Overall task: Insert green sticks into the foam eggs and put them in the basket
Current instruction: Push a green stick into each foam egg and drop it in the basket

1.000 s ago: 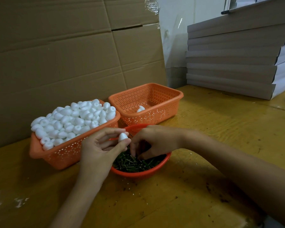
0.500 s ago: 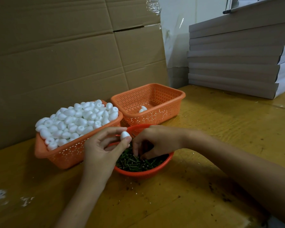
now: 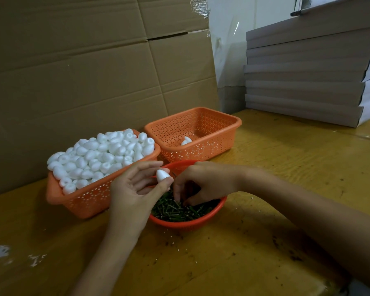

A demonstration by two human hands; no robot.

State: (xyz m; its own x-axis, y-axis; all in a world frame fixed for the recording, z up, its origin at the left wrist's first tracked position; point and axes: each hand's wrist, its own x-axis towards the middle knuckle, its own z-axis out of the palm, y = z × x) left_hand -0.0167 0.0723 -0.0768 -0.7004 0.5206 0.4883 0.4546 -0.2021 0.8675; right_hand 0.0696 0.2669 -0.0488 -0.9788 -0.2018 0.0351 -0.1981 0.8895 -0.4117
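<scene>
Change: both hands have barely shifted since a second ago.
Near-empty orange perforated basket [image 3: 218,144]: at bowl's 12 o'clock, lone foam egg [image 3: 185,141] inside.
Round red plastic bowl [image 3: 201,223]: holds green sticks [image 3: 175,212].
Right hand [image 3: 205,182]: fingers curled into sticks; grip unclear.
Left hand [image 3: 135,189]: thumb and fingertips pinch white foam egg [image 3: 161,175] at bowl's 10 o'clock.

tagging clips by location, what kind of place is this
Probably a small workshop or packing room for hand assembly: a basket heaped with foam eggs, a bowl of green sticks, and cardboard sheets and stacked flat boxes around a wooden table.
</scene>
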